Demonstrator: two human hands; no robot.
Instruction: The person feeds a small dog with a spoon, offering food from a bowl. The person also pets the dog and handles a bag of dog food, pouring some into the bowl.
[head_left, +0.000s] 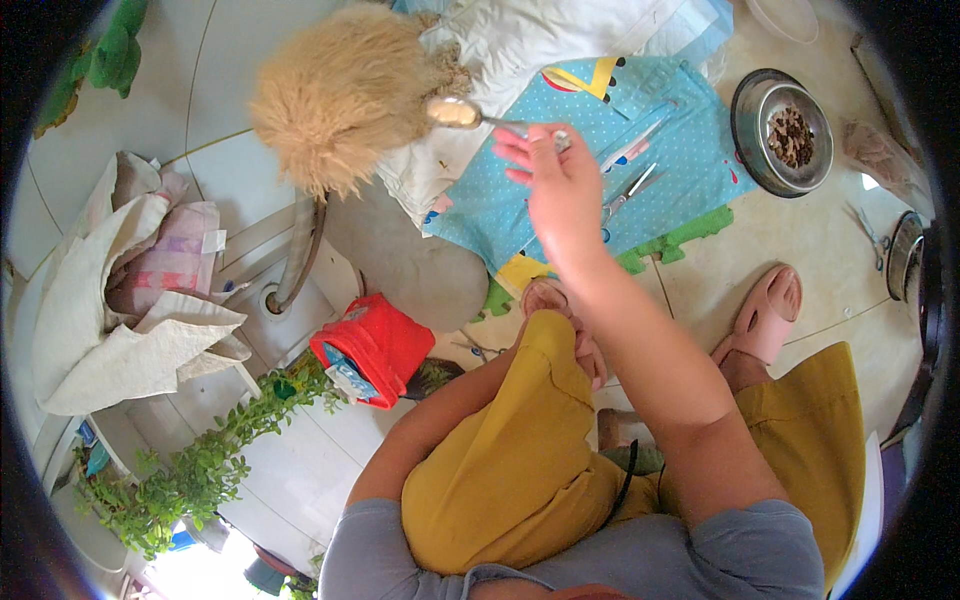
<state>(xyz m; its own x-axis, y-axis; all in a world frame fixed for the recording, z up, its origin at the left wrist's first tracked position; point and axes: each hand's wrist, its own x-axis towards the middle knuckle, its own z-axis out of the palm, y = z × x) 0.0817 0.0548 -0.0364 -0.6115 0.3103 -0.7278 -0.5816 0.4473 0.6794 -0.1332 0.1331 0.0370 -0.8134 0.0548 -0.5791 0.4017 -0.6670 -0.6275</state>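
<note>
My right hand (559, 169) grips a metal spoon (504, 122) by its handle. Pale, creamy-looking food (454, 113) fills the spoon's bowl, which is right beside the tan fur of a fluffy animal (341, 94), apparently a dog. Its face cannot be made out clearly. A white cloth (495, 37) lies against the animal. Under my right forearm is a blue dotted mat (495, 199), with scissors (626, 199) lying on it. My left forearm (442, 427) passes behind my raised knee, so the left hand is hidden there.
A steel bowl (821, 142) of brown and pinkish food stands right of the mat. More scissors (870, 234) lie near another bowl (904, 255). A red fabric bin (397, 349), a leafy garland (217, 457) and an open whitish sack (82, 330) are on the left. Green foam edging (667, 244) borders the mat.
</note>
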